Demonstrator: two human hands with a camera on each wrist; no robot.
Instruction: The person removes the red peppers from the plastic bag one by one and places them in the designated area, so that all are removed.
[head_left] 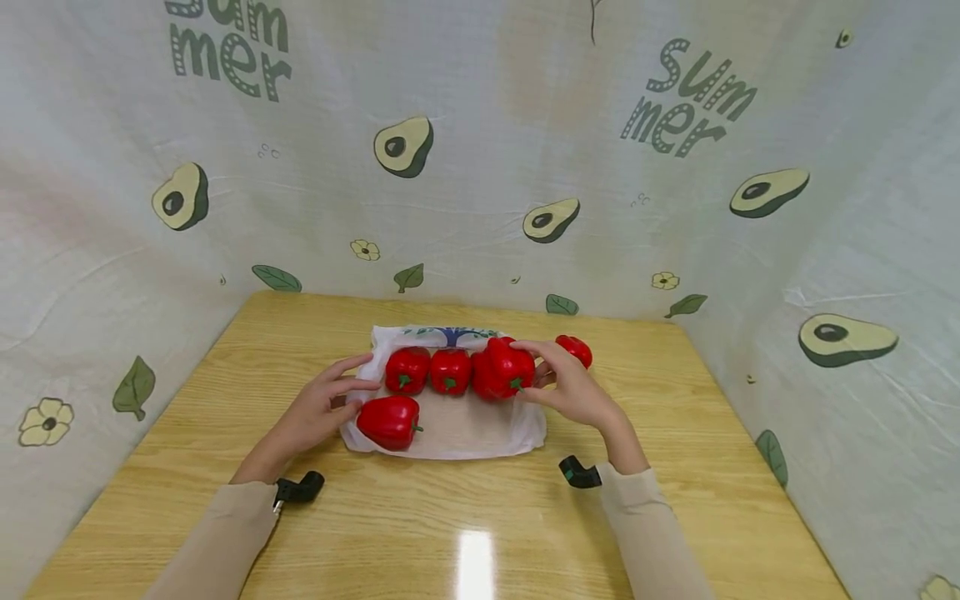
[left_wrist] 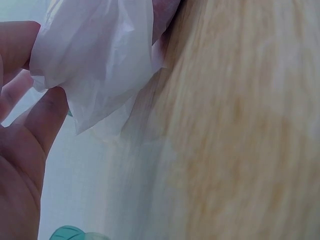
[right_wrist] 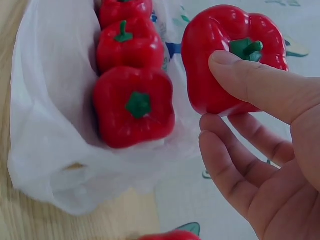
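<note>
Beige sleeves [head_left: 213,542] come in over the near edge of the wood-grain table [head_left: 390,525], a black wrist camera [head_left: 300,487] below each cuff. Bright glare [head_left: 476,567] on the tabletop between them, right by the near edge.

White plastic bag [head_left: 531,427] sits around mid-table, nearer the far edge. One red pepper [head_left: 387,422] lies on its side in the bag's near-left corner, stem toward the right edge. Left hand [head_left: 318,408] is at the bag's left edge, just beside that pepper, fingers and thumb touching the plastic. Can't tell from here whether it pinches or only rests.

Right hand [head_left: 573,387] is at the bag's right edge, thumb and fingers gripping the held pepper [right_wrist: 220,37], thumb next to the green stem. In the right wrist view that pepper is up and apart from the rest; in the head view it hides part of the row's right end.

Row of three red peppers [head_left: 451,371] along the bag's far edge, side by side. Loose pepper [head_left: 576,348] on the table outside the bag, past its right edge, partly behind the right hand. Tree print [head_left: 452,336] along the bag's far edge.

Past the table's far edge: pale cloth [head_left: 480,108] with avocados [head_left: 405,147] and "summer" lettering [head_left: 687,98].
</note>
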